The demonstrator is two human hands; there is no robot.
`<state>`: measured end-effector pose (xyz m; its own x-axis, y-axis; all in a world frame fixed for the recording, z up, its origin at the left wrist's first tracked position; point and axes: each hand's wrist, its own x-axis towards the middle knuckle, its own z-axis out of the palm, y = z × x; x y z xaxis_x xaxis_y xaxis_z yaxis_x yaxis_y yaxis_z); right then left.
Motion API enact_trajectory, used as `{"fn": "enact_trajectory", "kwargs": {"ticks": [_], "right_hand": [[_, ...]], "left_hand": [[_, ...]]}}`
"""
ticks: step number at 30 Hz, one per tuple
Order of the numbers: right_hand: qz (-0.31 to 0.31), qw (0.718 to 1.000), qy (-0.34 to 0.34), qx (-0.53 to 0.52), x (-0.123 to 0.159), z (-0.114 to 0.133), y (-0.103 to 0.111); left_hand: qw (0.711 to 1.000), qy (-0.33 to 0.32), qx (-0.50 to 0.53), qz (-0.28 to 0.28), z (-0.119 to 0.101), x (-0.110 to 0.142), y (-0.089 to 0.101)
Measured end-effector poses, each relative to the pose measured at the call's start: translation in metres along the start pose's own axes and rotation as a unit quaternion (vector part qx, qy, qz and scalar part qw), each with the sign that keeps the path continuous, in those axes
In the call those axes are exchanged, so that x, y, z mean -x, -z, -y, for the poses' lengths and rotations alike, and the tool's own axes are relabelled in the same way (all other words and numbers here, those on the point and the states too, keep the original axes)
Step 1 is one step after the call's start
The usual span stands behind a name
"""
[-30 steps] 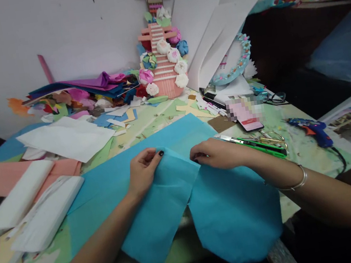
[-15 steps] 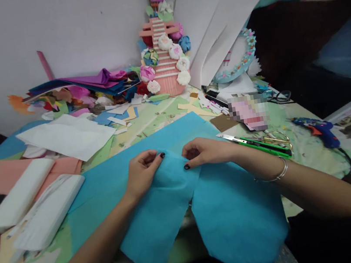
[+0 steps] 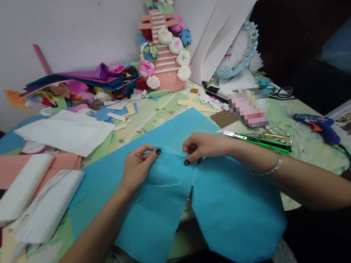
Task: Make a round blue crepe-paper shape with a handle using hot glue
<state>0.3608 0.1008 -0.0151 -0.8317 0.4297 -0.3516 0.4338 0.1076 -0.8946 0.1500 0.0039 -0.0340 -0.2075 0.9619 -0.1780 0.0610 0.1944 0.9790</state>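
Note:
A sheet of blue tissue paper (image 3: 161,190) hangs toward me over the table's front edge, pinched along its upper edge by both hands. My left hand (image 3: 139,165) holds it between thumb and fingers. My right hand (image 3: 202,147) grips the same edge a little to the right, thumb against curled fingers. A slit separates that part from a rounded blue paper piece (image 3: 237,214) on the right, which droops over the edge as well. Under the hands lies a larger blue sheet (image 3: 103,177), flat on the table.
A green utility knife (image 3: 256,141) and gold-handled scissors (image 3: 280,135) lie right of my right hand, with a blue glue gun (image 3: 318,125) beyond. White paper rolls (image 3: 50,207) lie at left. A pink paper instrument with flowers (image 3: 167,62) stands at the back.
The slit between the blue paper parts now reaches higher, close to my right hand. Both hands keep their pinch on the edge. The view has shifted slightly.

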Motion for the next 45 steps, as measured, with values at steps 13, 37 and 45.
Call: {"fn": "enact_trajectory", "kwargs": {"ticks": [13, 37, 45], "right_hand": [[-0.016, 0.999, 0.010, 0.050, 0.001, 0.000, -0.001], [-0.035, 0.996, -0.010, 0.085, 0.012, 0.003, 0.001], [0.001, 0.988, 0.010, 0.154, 0.015, 0.008, 0.001]], "left_hand": [[0.997, 0.025, 0.032, 0.062, -0.001, 0.005, 0.003], [0.979, -0.138, -0.110, 0.106, 0.003, 0.002, 0.006], [0.965, -0.084, -0.196, 0.150, -0.008, -0.003, 0.007]]}}
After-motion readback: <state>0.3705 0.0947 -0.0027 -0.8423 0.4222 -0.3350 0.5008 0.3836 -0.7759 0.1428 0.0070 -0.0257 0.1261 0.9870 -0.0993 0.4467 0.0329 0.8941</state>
